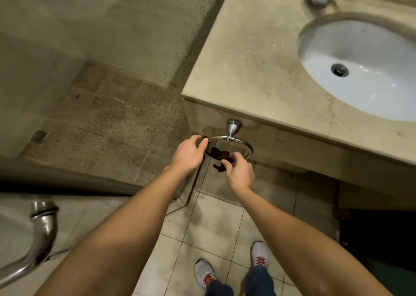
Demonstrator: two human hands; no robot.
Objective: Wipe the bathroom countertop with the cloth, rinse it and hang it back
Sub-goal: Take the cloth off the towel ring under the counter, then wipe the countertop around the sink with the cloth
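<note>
While the left hand (190, 154) curls fingers and thumb round the ring (242, 142) at its 9 o'clock side, the right hand (239, 172) pinches the dark cloth (218, 153), which hangs bunched through the ring below the countertop (247, 59) front; whether it is coming off or going back I cannot tell. Either way, I judge it best to steady the ring and feed the cloth through evenly so it drapes rather than slips off. The sink (382, 97), at 2 o'clock, holds only a wet sheen around its drain (340, 70).
</note>
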